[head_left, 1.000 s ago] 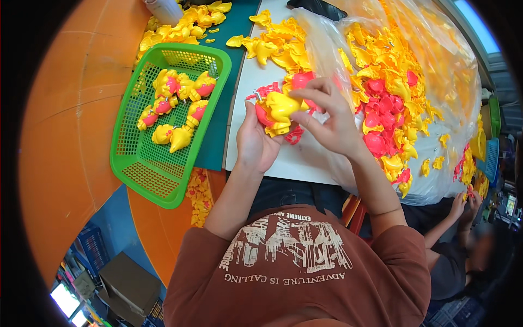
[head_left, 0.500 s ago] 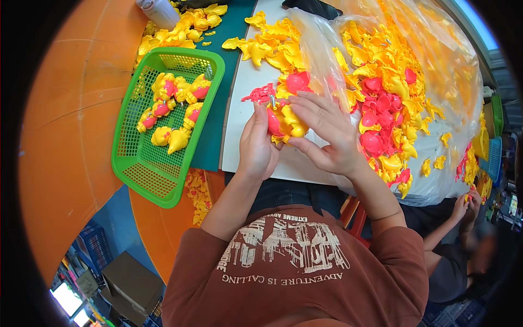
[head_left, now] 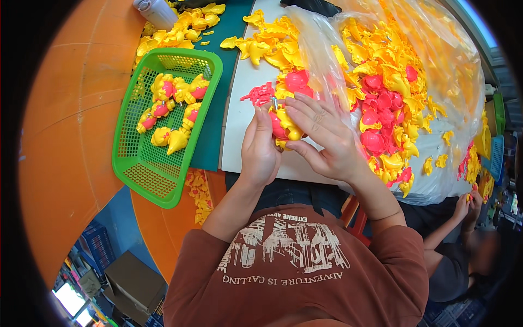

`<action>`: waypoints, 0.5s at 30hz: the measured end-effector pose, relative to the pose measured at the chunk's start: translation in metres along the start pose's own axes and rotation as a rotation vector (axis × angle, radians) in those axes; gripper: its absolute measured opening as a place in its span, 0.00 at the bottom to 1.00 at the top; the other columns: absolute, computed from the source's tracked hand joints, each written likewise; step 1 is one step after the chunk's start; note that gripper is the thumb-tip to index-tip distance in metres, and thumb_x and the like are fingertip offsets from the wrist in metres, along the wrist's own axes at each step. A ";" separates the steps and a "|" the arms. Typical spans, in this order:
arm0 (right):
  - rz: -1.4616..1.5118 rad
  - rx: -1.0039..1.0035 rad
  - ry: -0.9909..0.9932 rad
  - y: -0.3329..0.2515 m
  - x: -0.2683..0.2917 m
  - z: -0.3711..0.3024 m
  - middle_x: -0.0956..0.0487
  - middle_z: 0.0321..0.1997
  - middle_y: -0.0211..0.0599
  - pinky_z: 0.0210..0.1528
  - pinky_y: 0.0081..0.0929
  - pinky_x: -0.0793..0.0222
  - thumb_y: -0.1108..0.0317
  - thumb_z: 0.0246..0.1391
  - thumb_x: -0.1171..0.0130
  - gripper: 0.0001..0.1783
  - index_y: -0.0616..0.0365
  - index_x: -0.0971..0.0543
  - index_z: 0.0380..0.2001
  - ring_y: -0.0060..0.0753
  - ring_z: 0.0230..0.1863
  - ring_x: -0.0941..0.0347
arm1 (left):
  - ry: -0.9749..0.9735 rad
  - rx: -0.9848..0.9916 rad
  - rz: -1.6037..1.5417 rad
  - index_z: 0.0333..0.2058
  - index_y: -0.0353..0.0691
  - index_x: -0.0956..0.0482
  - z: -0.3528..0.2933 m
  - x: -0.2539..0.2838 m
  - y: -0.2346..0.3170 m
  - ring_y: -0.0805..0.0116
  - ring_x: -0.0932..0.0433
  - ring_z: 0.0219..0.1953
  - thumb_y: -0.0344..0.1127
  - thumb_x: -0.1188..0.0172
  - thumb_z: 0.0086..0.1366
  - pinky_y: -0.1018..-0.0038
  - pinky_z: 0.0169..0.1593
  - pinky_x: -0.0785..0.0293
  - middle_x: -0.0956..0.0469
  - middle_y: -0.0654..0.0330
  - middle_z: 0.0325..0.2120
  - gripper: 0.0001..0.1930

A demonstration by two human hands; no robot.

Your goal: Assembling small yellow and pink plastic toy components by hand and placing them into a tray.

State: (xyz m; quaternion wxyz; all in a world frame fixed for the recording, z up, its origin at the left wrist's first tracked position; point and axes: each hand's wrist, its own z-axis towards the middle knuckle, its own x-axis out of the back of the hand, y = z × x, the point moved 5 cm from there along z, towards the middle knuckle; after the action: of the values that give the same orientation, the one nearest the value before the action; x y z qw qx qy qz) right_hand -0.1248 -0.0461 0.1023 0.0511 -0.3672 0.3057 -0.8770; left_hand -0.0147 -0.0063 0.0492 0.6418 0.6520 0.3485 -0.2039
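Between my two hands, over the near part of the white tabletop point(head_left: 233, 128), is a yellow and red plastic toy figure point(head_left: 281, 126). A small metal piece point(head_left: 275, 103) sticks up from its far end. My left hand point(head_left: 261, 152) grips the figure's left side, with the thumb along it. My right hand point(head_left: 333, 143) closes on it from the right, fingers over the top and thumb at the near side. Part of the figure is hidden by the fingers. Just beyond lie thin red scraps point(head_left: 259, 94) and a red rounded shell point(head_left: 297, 81).
A green basket point(head_left: 206, 117) with several yellow and red figures stands at left. Yellow and red shells point(head_left: 384, 109) pile up at right with clear plastic sheeting point(head_left: 452, 71). A bottle point(head_left: 157, 13) stands at far left. Another person's hands point(head_left: 468, 206) work at far right.
The figure has turned slightly between my hands, and my right fingers have shifted a little to the left over it. Both hands keep hold.
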 end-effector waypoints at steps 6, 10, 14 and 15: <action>-0.074 0.002 0.002 -0.009 0.007 0.000 0.26 0.52 0.46 0.56 0.40 0.40 0.68 0.41 0.34 0.30 0.64 0.27 0.50 0.49 0.56 0.32 | -0.046 0.019 0.021 0.54 0.31 0.40 0.000 -0.003 0.000 0.65 0.33 0.55 0.47 0.71 0.72 0.69 0.57 0.35 0.33 0.51 0.51 0.25; -0.092 -0.028 -0.048 -0.009 0.003 0.001 0.27 0.54 0.47 0.57 0.40 0.40 0.68 0.43 0.34 0.30 0.63 0.28 0.51 0.50 0.57 0.33 | 0.048 0.006 0.062 0.53 0.33 0.39 -0.003 -0.004 -0.001 0.70 0.27 0.46 0.48 0.70 0.72 0.74 0.49 0.29 0.30 0.55 0.45 0.24; -0.089 -0.039 -0.052 -0.005 0.000 0.002 0.28 0.55 0.47 0.57 0.41 0.40 0.69 0.43 0.35 0.30 0.62 0.28 0.52 0.51 0.58 0.34 | 0.084 -0.014 0.125 0.54 0.33 0.40 -0.006 0.003 -0.001 0.74 0.27 0.43 0.48 0.68 0.72 0.79 0.44 0.28 0.30 0.56 0.44 0.24; -0.023 -0.047 -0.047 -0.002 -0.001 0.001 0.28 0.55 0.48 0.58 0.41 0.40 0.70 0.42 0.35 0.30 0.62 0.29 0.53 0.52 0.58 0.34 | 0.085 -0.015 0.125 0.54 0.33 0.40 -0.006 0.005 -0.002 0.74 0.27 0.43 0.48 0.68 0.72 0.79 0.44 0.28 0.30 0.56 0.44 0.24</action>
State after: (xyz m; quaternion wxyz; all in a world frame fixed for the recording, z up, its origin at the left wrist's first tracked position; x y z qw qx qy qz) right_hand -0.1230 -0.0442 0.1035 0.0396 -0.3922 0.3208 -0.8612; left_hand -0.0137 0.0005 0.0446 0.6428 0.6756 0.3356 -0.1330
